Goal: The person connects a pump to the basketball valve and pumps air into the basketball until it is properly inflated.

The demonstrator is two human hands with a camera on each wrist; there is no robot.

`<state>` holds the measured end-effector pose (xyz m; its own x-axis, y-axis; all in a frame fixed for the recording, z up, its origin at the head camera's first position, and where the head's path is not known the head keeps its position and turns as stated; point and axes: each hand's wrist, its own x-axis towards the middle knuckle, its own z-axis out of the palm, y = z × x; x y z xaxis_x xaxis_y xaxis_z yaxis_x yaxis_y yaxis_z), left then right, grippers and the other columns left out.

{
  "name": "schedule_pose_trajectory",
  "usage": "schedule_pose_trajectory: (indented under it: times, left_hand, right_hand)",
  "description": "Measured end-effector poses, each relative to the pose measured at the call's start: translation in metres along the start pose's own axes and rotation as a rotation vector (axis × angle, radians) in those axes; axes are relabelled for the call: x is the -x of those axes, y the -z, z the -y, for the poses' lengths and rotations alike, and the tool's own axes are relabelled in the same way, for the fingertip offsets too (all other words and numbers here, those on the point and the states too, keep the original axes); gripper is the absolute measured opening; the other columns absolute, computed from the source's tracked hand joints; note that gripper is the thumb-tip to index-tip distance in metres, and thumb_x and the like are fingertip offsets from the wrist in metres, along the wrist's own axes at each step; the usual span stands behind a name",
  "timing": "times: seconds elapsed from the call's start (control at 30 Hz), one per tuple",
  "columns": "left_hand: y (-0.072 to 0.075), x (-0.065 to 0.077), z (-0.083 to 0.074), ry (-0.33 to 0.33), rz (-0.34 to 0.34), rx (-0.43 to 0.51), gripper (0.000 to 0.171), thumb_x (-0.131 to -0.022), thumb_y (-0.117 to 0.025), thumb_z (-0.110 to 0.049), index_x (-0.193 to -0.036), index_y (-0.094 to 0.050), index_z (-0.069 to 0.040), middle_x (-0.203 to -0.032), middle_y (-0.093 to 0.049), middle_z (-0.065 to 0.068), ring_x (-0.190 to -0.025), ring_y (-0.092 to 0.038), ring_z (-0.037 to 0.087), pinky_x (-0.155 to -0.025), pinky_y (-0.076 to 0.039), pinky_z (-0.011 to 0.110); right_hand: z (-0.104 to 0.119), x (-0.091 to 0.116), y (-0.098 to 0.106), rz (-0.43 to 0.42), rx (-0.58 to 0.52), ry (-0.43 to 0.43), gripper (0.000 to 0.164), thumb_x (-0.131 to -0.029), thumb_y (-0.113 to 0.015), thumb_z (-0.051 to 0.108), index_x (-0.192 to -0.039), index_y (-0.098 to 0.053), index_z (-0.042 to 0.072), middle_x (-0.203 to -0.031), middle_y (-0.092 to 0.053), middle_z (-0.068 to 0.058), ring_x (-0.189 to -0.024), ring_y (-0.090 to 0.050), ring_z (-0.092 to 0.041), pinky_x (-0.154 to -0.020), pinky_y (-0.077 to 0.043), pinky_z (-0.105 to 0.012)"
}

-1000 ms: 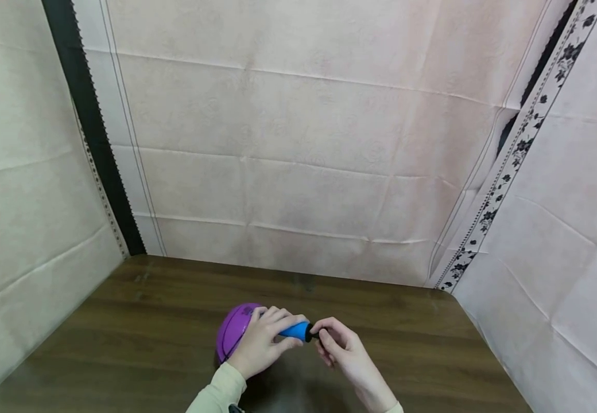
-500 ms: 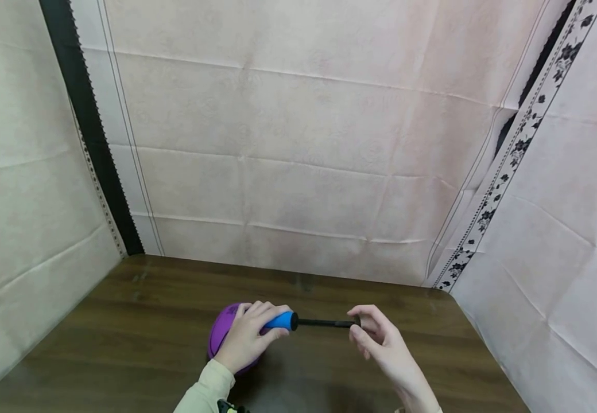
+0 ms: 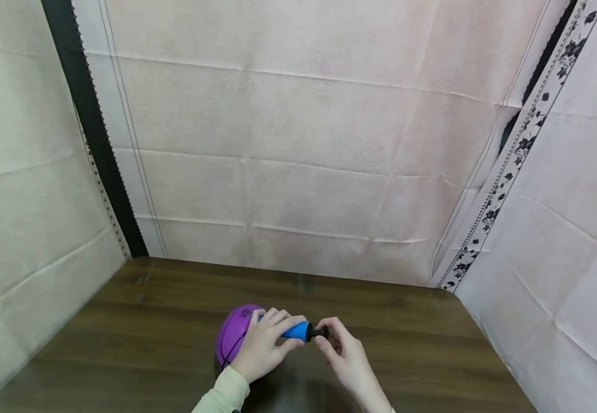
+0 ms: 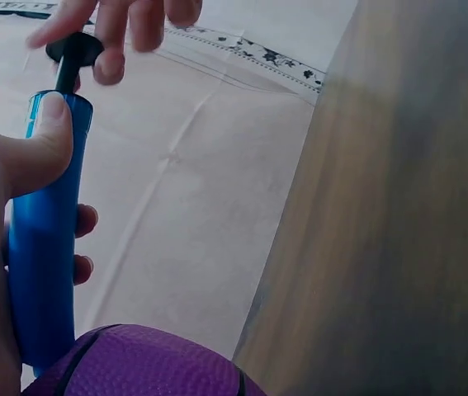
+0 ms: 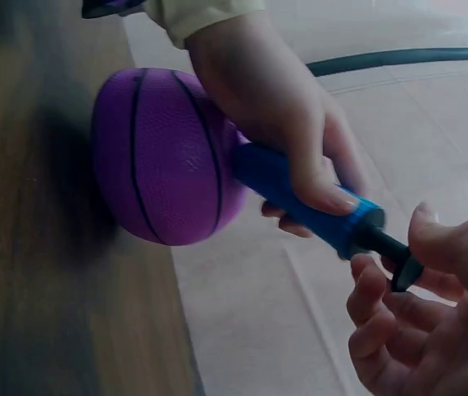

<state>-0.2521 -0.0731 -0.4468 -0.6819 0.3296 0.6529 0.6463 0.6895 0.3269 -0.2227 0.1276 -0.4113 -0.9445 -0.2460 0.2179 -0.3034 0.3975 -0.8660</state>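
My left hand (image 3: pixel 259 347) grips the blue barrel of a hand pump (image 4: pixel 42 239), thumb along its side. One end of the pump meets a purple ball (image 5: pixel 163 157) with black seam lines, and the join itself is hidden in the head view. At the other end, a short stretch of black rod sticks out of the barrel to a black handle (image 5: pixel 405 271). The fingers and thumb of my right hand (image 3: pixel 349 358) hold this handle, close to the barrel's end.
A brown wood-grain table (image 3: pixel 148 344) lies beneath. Pale creased cloth (image 3: pixel 298 143) hangs behind it and along both sides, with a black-flowered border (image 3: pixel 492 215) at the right corner.
Half a second ago my right hand had drawn the handle out to the right on a long black rod. Now the rod is mostly back inside the barrel, and the hands are close together.
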Motion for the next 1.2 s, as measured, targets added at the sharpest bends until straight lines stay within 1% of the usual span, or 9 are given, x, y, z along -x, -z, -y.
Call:
schedule_pose_trajectory:
  times: [0.13, 0.23, 0.37, 0.47, 0.63, 0.83, 0.93, 1.07, 1.2]
  left_hand:
    - [0.003, -0.002, 0.001, -0.033, 0.007, 0.008, 0.035, -0.086, -0.067, -0.042, -0.118, -0.064, -0.03, -0.099, -0.065, -0.015, -0.096, -0.057, 0.006, -0.089, -0.04, 0.045]
    - [0.007, -0.002, 0.004, -0.035, 0.025, 0.034, 0.034, -0.088, -0.065, -0.044, -0.119, -0.063, -0.032, -0.1, -0.065, -0.015, -0.097, -0.057, 0.006, -0.09, -0.041, 0.046]
    - [0.011, -0.001, 0.012, 0.033, 0.018, 0.048, 0.034, -0.088, -0.065, -0.043, -0.121, -0.063, -0.033, -0.101, -0.065, -0.016, -0.099, -0.058, 0.006, -0.092, -0.04, 0.047]
    - [0.015, 0.001, 0.019, 0.089, -0.001, 0.048, 0.034, -0.087, -0.068, -0.04, -0.12, -0.064, -0.032, -0.101, -0.066, -0.016, -0.1, -0.059, 0.007, -0.093, -0.039, 0.047]
    - [0.017, 0.003, 0.022, 0.099, 0.004, 0.044, 0.036, -0.087, -0.068, -0.042, -0.12, -0.065, -0.031, -0.102, -0.067, -0.015, -0.102, -0.059, 0.009, -0.093, -0.039, 0.048]
    - [0.014, 0.002, 0.017, 0.101, -0.014, 0.018, 0.035, -0.086, -0.069, -0.041, -0.119, -0.066, -0.031, -0.101, -0.067, -0.014, -0.099, -0.059, 0.007, -0.093, -0.039, 0.047]
    - [0.01, 0.0, 0.009, 0.073, -0.016, 0.017, 0.035, -0.085, -0.07, -0.039, -0.118, -0.066, -0.03, -0.099, -0.067, -0.014, -0.096, -0.058, 0.007, -0.09, -0.039, 0.045]
    - [0.005, -0.001, 0.0, 0.014, -0.03, 0.021, 0.036, -0.084, -0.071, -0.039, -0.118, -0.066, -0.03, -0.098, -0.066, -0.014, -0.093, -0.058, 0.006, -0.086, -0.038, 0.04]
    - [0.001, -0.001, -0.004, -0.04, -0.031, 0.002, 0.035, -0.084, -0.07, -0.042, -0.117, -0.065, -0.03, -0.097, -0.065, -0.014, -0.093, -0.057, 0.006, -0.085, -0.038, 0.039]
  right_hand:
    - [0.001, 0.0, 0.001, -0.009, -0.007, -0.013, 0.024, -0.094, -0.062, 0.032, -0.111, -0.058, 0.014, -0.081, -0.063, -0.008, -0.059, -0.054, -0.008, -0.057, -0.046, -0.023]
    - [0.006, 0.001, 0.008, -0.075, -0.029, -0.014, 0.021, -0.091, -0.068, 0.028, -0.105, -0.062, 0.014, -0.079, -0.064, -0.006, -0.063, -0.054, -0.006, -0.059, -0.046, -0.022]
    - [0.011, 0.004, 0.024, -0.192, -0.109, 0.018, 0.015, -0.087, -0.071, 0.016, -0.099, -0.065, 0.01, -0.072, -0.06, 0.003, -0.06, -0.052, -0.005, -0.056, -0.045, -0.022]
    - [0.014, 0.009, 0.038, -0.229, -0.132, 0.016, 0.016, -0.088, -0.07, 0.014, -0.102, -0.065, 0.011, -0.069, -0.056, 0.005, -0.056, -0.048, -0.006, -0.052, -0.043, -0.023]
    - [0.017, 0.013, 0.047, -0.211, -0.014, 0.058, 0.016, -0.091, -0.067, 0.019, -0.106, -0.063, 0.016, -0.073, -0.059, 0.005, -0.06, -0.051, -0.004, -0.055, -0.045, -0.023]
    - [0.015, 0.011, 0.037, -0.226, 0.062, 0.096, 0.011, -0.092, -0.065, 0.017, -0.103, -0.063, 0.021, -0.074, -0.062, 0.005, -0.064, -0.055, -0.001, -0.056, -0.045, -0.021]
    - [0.014, 0.008, 0.027, -0.193, 0.046, 0.073, 0.009, -0.093, -0.064, 0.018, -0.102, -0.062, 0.018, -0.074, -0.061, 0.003, -0.061, -0.053, -0.002, -0.054, -0.045, -0.022]
    - [0.012, 0.005, 0.015, -0.098, 0.049, 0.01, 0.014, -0.095, -0.061, 0.026, -0.104, -0.059, 0.016, -0.075, -0.057, -0.001, -0.056, -0.05, -0.004, -0.053, -0.044, -0.022]
    - [0.009, 0.004, 0.006, -0.041, 0.071, -0.002, 0.018, -0.095, -0.06, 0.031, -0.105, -0.058, 0.016, -0.074, -0.054, -0.002, -0.056, -0.047, -0.004, -0.053, -0.042, -0.021]
